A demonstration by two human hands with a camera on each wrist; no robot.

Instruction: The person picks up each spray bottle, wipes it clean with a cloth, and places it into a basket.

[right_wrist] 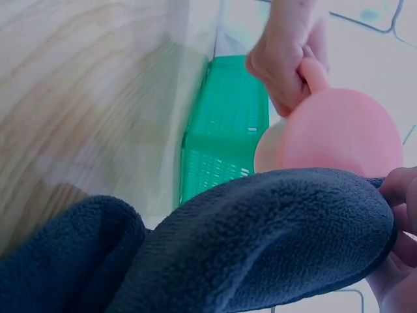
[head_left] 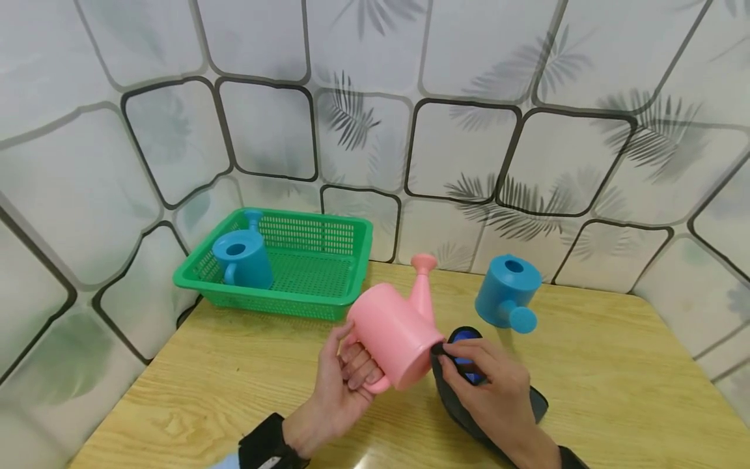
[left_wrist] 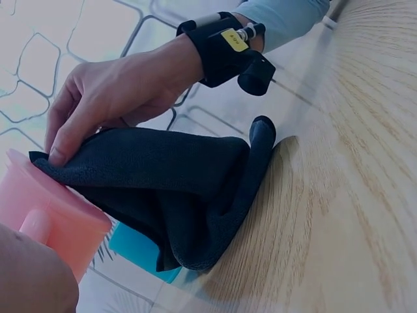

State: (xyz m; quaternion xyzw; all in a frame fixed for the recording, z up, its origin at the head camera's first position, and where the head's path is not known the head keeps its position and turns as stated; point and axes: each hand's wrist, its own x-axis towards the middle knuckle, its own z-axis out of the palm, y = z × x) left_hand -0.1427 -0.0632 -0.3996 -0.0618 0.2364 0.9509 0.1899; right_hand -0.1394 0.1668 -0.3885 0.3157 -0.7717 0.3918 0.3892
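My left hand (head_left: 346, 381) grips the handle of a pink watering can (head_left: 389, 332). The can is tipped over above the table, its spout pointing up and away and its base turned to the right. Between thumb and fingers, my right hand (head_left: 498, 387) pinches a corner of a dark cloth (head_left: 452, 398), right at the rim of the can's base. The rest of the cloth (left_wrist: 163, 163) hangs in folds down to the table. In the right wrist view, the cloth (right_wrist: 280, 241) overlaps the lower part of the can's round base. A dark-edged blue patch (head_left: 467, 335) shows beside the right fingers.
On the wooden table (head_left: 234, 384), a green basket (head_left: 281, 301) stands at the back left with a blue watering can (head_left: 249, 257) inside. Another blue watering can (head_left: 506, 290) stands at the back right, spout towards me. Patterned white walls rise behind and at both sides.
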